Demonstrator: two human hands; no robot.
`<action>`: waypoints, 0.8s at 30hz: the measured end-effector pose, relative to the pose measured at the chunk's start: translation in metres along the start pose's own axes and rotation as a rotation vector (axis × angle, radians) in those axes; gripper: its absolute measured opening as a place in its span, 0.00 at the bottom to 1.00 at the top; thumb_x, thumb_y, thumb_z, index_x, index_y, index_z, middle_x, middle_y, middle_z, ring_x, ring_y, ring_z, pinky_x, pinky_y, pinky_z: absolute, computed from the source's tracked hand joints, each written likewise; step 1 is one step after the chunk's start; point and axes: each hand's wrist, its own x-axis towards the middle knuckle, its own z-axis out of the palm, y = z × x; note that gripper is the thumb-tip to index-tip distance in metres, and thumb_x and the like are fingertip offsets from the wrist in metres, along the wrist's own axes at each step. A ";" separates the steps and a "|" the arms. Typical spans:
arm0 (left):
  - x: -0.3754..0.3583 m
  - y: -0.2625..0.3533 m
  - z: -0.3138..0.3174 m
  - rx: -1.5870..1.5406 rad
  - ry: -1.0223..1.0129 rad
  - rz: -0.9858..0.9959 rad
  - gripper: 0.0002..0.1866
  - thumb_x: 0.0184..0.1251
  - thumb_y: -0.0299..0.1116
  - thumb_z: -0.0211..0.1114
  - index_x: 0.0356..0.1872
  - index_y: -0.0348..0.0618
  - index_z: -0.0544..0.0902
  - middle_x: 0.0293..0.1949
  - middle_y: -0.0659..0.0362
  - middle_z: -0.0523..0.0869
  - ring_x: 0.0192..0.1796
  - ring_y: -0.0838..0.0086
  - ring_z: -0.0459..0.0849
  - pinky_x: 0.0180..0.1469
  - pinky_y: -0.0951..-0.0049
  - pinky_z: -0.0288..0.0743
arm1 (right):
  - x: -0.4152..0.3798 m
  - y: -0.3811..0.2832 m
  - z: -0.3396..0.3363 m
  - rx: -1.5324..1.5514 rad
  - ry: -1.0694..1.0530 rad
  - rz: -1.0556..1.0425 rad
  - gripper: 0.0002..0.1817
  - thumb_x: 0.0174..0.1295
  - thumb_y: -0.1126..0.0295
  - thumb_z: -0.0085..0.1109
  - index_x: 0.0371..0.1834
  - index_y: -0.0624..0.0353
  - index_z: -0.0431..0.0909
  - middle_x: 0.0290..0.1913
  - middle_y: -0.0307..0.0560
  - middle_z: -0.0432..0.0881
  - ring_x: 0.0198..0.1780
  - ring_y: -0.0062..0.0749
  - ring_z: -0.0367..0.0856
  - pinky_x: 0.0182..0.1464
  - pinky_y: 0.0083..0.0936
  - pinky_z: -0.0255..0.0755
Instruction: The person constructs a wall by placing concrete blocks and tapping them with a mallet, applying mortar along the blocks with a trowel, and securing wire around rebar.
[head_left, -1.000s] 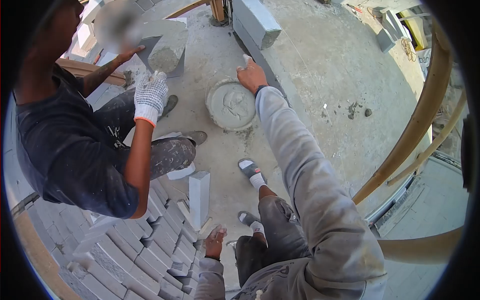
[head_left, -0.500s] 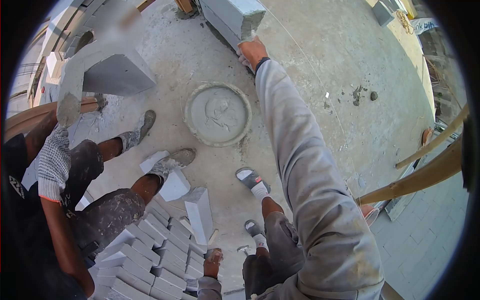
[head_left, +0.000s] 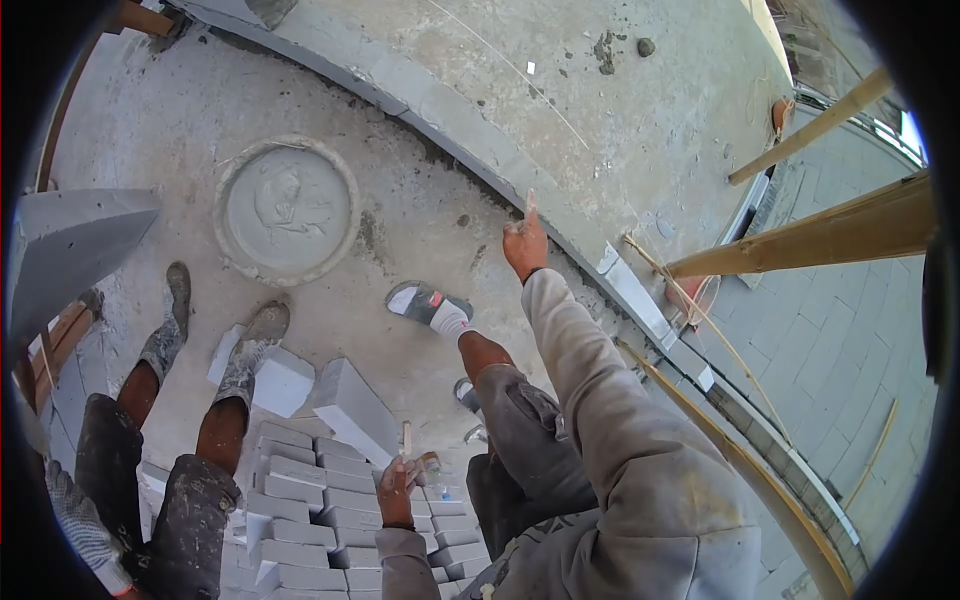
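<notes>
My right hand [head_left: 526, 247] reaches forward over the low block wall [head_left: 440, 125], its index finger stretched out along the wall and its other fingers curled. I see nothing held in it. Lower down, my left hand [head_left: 398, 488] is beside the stacked grey blocks [head_left: 295, 490], with its fingers loosely bent and apart. It appears to hold nothing, though part of it is hard to make out. A larger light block [head_left: 355, 410] leans at the stack's far end. The round mortar tub [head_left: 350, 215], filled with wet grey mix, stands left of my right hand.
At the left, a co-worker's gloved hand [head_left: 85, 520] shows below a large grey block [head_left: 85, 235]. Another block [head_left: 285, 385] lies by that person's foot. Wooden poles [head_left: 810, 235] slant in from the right, near a reddish bucket [head_left: 692, 298]. A string line crosses the floor beyond the wall.
The view has swung to the right along the wall. My right hand has left the block end it was touching and now points along the wall. The co-worker's block appears lower at the left.
</notes>
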 end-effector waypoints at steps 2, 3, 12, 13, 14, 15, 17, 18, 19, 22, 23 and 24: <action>0.005 0.005 -0.001 0.055 0.007 0.003 0.27 0.68 0.45 0.53 0.60 0.35 0.68 0.49 0.51 0.80 0.50 0.68 0.79 0.52 0.71 0.70 | -0.007 0.023 -0.021 -0.138 -0.005 -0.041 0.43 0.51 0.70 0.51 0.71 0.55 0.42 0.36 0.69 0.79 0.40 0.61 0.78 0.45 0.45 0.69; 0.010 0.005 -0.002 0.055 0.014 -0.010 0.28 0.68 0.47 0.53 0.61 0.35 0.67 0.49 0.50 0.80 0.51 0.66 0.79 0.53 0.68 0.69 | -0.008 0.044 -0.028 -0.144 0.005 -0.033 0.43 0.51 0.70 0.51 0.71 0.55 0.42 0.36 0.69 0.79 0.40 0.61 0.78 0.45 0.45 0.69; 0.024 0.009 -0.003 0.086 0.007 -0.016 0.25 0.68 0.44 0.53 0.59 0.38 0.69 0.49 0.52 0.80 0.50 0.66 0.79 0.53 0.67 0.68 | 0.033 0.307 -0.048 -0.081 -0.297 0.359 0.22 0.57 0.69 0.47 0.56 0.63 0.61 0.27 0.53 0.77 0.23 0.39 0.76 0.21 0.35 0.69; 0.029 0.007 -0.004 0.116 0.013 -0.015 0.23 0.68 0.43 0.54 0.58 0.38 0.70 0.48 0.52 0.81 0.49 0.68 0.80 0.51 0.68 0.69 | 0.036 0.275 -0.056 0.139 -0.331 0.650 0.22 0.57 0.69 0.47 0.56 0.62 0.61 0.26 0.52 0.76 0.21 0.38 0.75 0.19 0.32 0.69; 0.033 0.005 -0.004 0.106 0.030 0.004 0.23 0.68 0.43 0.54 0.58 0.38 0.70 0.48 0.52 0.81 0.49 0.68 0.80 0.51 0.68 0.69 | 0.036 0.240 -0.057 0.150 -0.345 0.629 0.22 0.57 0.69 0.47 0.56 0.62 0.61 0.26 0.52 0.76 0.21 0.38 0.75 0.19 0.32 0.69; 0.036 0.002 -0.004 0.116 0.034 -0.008 0.23 0.68 0.43 0.54 0.58 0.39 0.71 0.47 0.53 0.81 0.49 0.68 0.80 0.50 0.69 0.69 | 0.029 0.203 -0.054 0.100 -0.249 0.536 0.24 0.57 0.68 0.48 0.58 0.61 0.61 0.26 0.52 0.77 0.20 0.37 0.75 0.20 0.32 0.69; 0.035 0.007 -0.003 0.185 0.010 -0.016 0.26 0.67 0.47 0.52 0.58 0.38 0.70 0.49 0.52 0.80 0.51 0.66 0.79 0.53 0.65 0.70 | 0.011 0.120 -0.048 0.065 -0.126 0.354 0.31 0.58 0.67 0.50 0.65 0.59 0.56 0.26 0.52 0.77 0.17 0.33 0.74 0.20 0.30 0.69; 0.035 0.009 -0.001 0.187 0.009 -0.011 0.26 0.67 0.47 0.52 0.58 0.38 0.70 0.49 0.52 0.80 0.51 0.66 0.79 0.53 0.65 0.70 | 0.022 0.118 -0.025 -0.015 -0.095 0.165 0.32 0.57 0.67 0.52 0.66 0.59 0.55 0.28 0.54 0.78 0.21 0.38 0.76 0.24 0.32 0.71; 0.034 0.011 0.000 0.167 0.009 -0.010 0.26 0.67 0.47 0.52 0.59 0.38 0.69 0.49 0.52 0.80 0.51 0.66 0.79 0.53 0.65 0.70 | 0.031 0.115 -0.003 -0.095 -0.064 -0.023 0.34 0.57 0.67 0.53 0.67 0.59 0.54 0.30 0.57 0.79 0.24 0.42 0.79 0.29 0.35 0.73; 0.031 0.015 0.001 0.124 0.014 0.016 0.27 0.67 0.48 0.52 0.59 0.38 0.69 0.50 0.52 0.80 0.52 0.66 0.79 0.54 0.65 0.69 | 0.024 -0.013 0.000 -0.042 -0.095 -0.116 0.40 0.54 0.64 0.55 0.70 0.59 0.47 0.41 0.71 0.78 0.45 0.63 0.76 0.50 0.43 0.69; 0.030 0.017 0.000 0.098 0.008 0.035 0.27 0.67 0.48 0.52 0.59 0.38 0.69 0.50 0.52 0.80 0.52 0.66 0.79 0.54 0.65 0.69 | 0.026 -0.040 0.004 -0.007 -0.137 -0.074 0.41 0.54 0.64 0.55 0.70 0.60 0.45 0.43 0.73 0.77 0.46 0.63 0.76 0.50 0.42 0.69; 0.028 0.021 -0.001 0.114 0.012 0.037 0.27 0.67 0.48 0.52 0.59 0.38 0.69 0.50 0.52 0.80 0.52 0.66 0.79 0.54 0.65 0.69 | 0.029 -0.053 0.015 0.006 -0.135 -0.063 0.41 0.54 0.64 0.55 0.70 0.60 0.45 0.43 0.73 0.77 0.46 0.63 0.76 0.50 0.42 0.69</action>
